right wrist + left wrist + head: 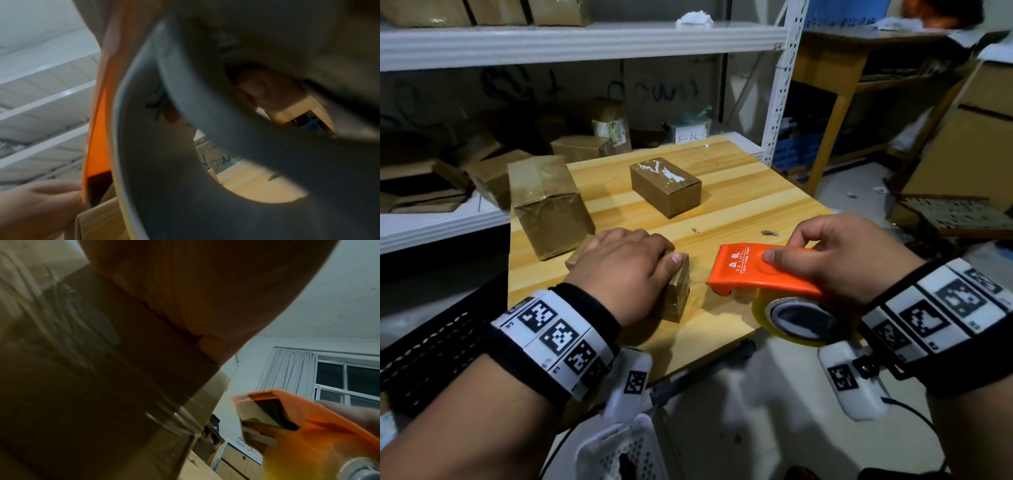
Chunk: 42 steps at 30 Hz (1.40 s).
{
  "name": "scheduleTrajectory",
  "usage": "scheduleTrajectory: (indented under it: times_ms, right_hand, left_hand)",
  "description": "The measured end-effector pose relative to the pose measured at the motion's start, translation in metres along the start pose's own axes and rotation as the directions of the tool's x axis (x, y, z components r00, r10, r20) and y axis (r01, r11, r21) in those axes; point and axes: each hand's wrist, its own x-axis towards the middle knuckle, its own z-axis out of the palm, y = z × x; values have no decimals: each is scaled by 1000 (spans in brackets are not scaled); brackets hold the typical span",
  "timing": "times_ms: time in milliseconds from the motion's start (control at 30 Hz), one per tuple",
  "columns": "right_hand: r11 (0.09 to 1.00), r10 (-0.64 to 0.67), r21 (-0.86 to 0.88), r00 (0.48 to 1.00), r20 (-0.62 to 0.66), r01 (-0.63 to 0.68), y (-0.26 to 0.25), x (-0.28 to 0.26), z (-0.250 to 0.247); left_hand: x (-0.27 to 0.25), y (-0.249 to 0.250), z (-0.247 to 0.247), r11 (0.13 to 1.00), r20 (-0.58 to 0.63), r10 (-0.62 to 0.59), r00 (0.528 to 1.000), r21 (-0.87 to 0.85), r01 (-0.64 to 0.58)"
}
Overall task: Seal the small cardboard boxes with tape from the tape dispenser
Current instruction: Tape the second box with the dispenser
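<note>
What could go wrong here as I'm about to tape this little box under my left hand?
The tape dispenser's toothed edge points toward the left hand on the small box; a quick pull might nick the fingers. The right hand holds the dispenser near the table's front edge, so setting it down there may drop it.

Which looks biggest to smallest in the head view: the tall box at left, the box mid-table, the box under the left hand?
1. Tall box.
2. Mid-table box, though it sits farther from the camera.
3. Box under the left hand: mostly covered by the left hand, so unsure.
</note>
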Motion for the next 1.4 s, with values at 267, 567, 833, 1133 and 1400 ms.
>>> scheduleTrajectory:
  times_ms: [267, 567, 833, 1133, 1400]
  right_hand:
    - [997, 0, -76, 1000, 17, 1, -1, -6, -7]
    - [950, -10, -311, 1000, 26, 17, -8, -3, -9]
    - [706, -52, -692, 986, 159, 149, -47, 25, 19]
    - [539, -55, -803, 962, 267, 254, -85, 45, 29]
    - [420, -10, -858, 948, 320, 294, -102, 45, 32]
  left_hand:
    - [1, 1, 0, 1000, 13, -8, 1000, 5, 8]
    - [0, 1, 0, 1000, 13, -9, 1000, -6, 9]
    - [1, 1, -1, 1000, 19, -9, 1000, -8, 9]
    - [0, 0, -1, 1000, 34, 7, 999, -8, -7]
    - [0, 1, -1, 1000, 32, -1, 999, 4, 1]
